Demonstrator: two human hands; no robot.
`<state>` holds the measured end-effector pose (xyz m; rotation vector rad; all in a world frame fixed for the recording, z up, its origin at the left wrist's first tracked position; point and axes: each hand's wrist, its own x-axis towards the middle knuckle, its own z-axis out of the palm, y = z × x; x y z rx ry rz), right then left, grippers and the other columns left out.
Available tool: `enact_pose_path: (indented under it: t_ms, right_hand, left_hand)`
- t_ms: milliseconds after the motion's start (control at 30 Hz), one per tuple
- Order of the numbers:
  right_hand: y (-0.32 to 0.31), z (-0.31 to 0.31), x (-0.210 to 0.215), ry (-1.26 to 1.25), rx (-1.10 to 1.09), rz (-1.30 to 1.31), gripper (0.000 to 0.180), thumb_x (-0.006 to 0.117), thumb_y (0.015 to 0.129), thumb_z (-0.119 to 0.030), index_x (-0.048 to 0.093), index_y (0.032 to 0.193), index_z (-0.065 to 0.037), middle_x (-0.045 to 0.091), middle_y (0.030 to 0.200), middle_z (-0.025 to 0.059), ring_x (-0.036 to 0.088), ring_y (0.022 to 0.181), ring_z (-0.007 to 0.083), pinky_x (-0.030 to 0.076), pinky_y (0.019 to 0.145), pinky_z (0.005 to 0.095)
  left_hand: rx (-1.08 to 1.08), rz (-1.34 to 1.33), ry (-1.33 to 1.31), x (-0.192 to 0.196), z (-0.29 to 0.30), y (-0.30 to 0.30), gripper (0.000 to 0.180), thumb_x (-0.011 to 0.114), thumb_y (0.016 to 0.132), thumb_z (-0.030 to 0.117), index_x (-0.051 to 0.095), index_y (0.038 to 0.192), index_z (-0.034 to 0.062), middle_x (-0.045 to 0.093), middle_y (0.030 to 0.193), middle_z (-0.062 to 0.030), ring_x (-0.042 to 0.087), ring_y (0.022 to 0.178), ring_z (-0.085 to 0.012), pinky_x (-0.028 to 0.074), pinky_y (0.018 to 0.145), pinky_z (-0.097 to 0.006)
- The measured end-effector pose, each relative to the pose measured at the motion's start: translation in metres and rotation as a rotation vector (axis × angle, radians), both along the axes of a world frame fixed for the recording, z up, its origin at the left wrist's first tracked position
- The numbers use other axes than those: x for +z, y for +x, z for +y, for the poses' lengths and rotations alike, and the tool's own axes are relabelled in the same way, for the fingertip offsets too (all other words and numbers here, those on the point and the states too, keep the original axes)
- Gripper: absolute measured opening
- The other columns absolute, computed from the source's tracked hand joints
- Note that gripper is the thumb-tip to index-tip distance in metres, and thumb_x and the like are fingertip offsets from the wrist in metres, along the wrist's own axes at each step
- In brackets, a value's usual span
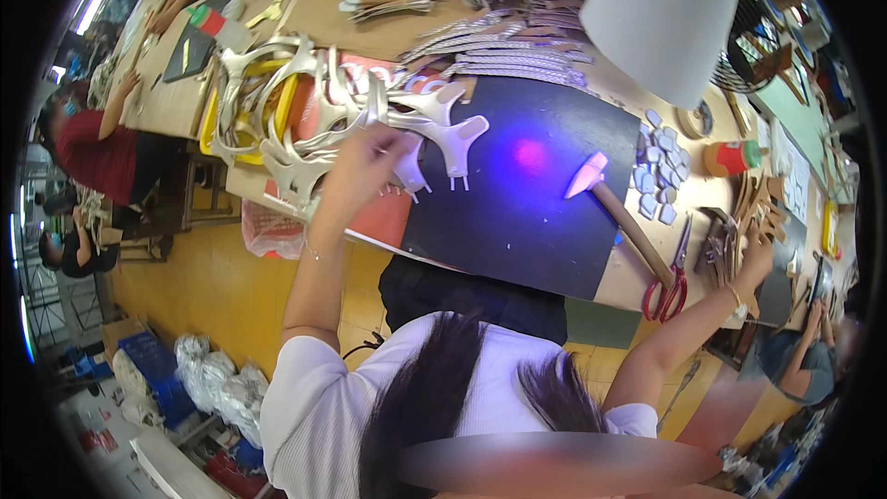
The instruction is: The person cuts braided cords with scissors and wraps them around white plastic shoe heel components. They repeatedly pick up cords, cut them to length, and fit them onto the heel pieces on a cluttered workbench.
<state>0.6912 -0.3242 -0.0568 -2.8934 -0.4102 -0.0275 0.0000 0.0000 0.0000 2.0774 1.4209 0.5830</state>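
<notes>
My left hand (362,166) reaches onto a heap of silvery Y-shaped strap pieces (305,120) at the left of the workbench, fingers closed on one pale piece (407,169). Two more pale strap pieces (453,134) lie just right of it on the black mat (527,212). My right hand (756,257) is stretched far right, resting on a stack of brown cut pieces (739,222) at the bench edge; whether it grips one is unclear. A wooden-handled hammer (619,212) lies on the mat between my hands.
Red-handled scissors (673,286) lie near the front edge. Small grey pads (661,171) and a glue pot (730,157) sit right of the mat. A white lamp shade (661,18) hangs above. Long strips (517,46) fill the far side. Other people work at left and right.
</notes>
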Motion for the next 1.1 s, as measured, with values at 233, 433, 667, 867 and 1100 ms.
enact_pose_path:
  t_ms: [233, 433, 667, 867, 1100]
  right_hand:
    - [-0.113, -0.001, 0.051, 0.314, 0.062, -0.070, 0.061, 0.063, 0.091, -0.058, 0.070, 0.123, -0.007, 0.072, 0.115, 0.0129, 0.071, 0.095, 0.0257, 0.054, 0.079, 0.0385]
    - [-0.175, 0.025, 0.065, 0.399, 0.153, 0.008, 0.047, 0.066, 0.096, -0.041, 0.068, 0.126, -0.005, 0.072, 0.110, 0.0098, 0.066, 0.091, 0.0155, 0.052, 0.073, 0.0289]
    - [-0.276, 0.100, 0.034, 0.383, 0.758, 0.146, 0.027, 0.072, 0.089, -0.013, 0.069, 0.113, -0.002, 0.068, 0.103, 0.0130, 0.063, 0.088, 0.0232, 0.050, 0.082, 0.0337]
    - [-0.336, 0.127, 0.023, 0.279, 0.947, 0.098, 0.041, 0.081, 0.079, -0.018, 0.069, 0.116, -0.004, 0.059, 0.105, 0.0138, 0.058, 0.099, 0.0327, 0.048, 0.091, 0.0412]
    - [-0.345, 0.131, 0.013, 0.382, 0.937, 0.101, 0.038, 0.078, 0.081, -0.013, 0.068, 0.116, 0.000, 0.058, 0.099, 0.0134, 0.058, 0.092, 0.0309, 0.048, 0.083, 0.0388]
  left_hand:
    - [0.116, 0.326, 0.143, 0.006, -0.010, -0.052, 0.023, 0.073, 0.083, 0.012, 0.068, 0.102, -0.0002, 0.065, 0.092, -0.0180, 0.064, 0.092, -0.0357, 0.049, 0.086, -0.041]
    - [0.533, 0.469, -0.044, 0.026, -0.010, -0.120, 0.028, 0.076, 0.083, 0.021, 0.069, 0.097, -0.0022, 0.069, 0.093, -0.0178, 0.067, 0.086, -0.0292, 0.051, 0.078, -0.040]
    - [0.687, 0.301, -0.121, -0.030, 0.015, -0.115, 0.054, 0.075, 0.083, 0.050, 0.068, 0.091, -0.0031, 0.071, 0.083, -0.0207, 0.070, 0.083, -0.0358, 0.051, 0.077, -0.045]
    - [0.719, 0.116, -0.099, -0.042, 0.032, -0.123, 0.047, 0.078, 0.083, 0.040, 0.063, 0.086, -0.0044, 0.069, 0.078, -0.0179, 0.066, 0.071, -0.0300, 0.051, 0.069, -0.040]
    - [0.590, -0.679, 0.224, 0.028, -0.001, -0.068, 0.020, 0.074, 0.090, 0.011, 0.060, 0.097, -0.0013, 0.064, 0.075, -0.0028, 0.057, 0.066, -0.0067, 0.043, 0.058, -0.022]
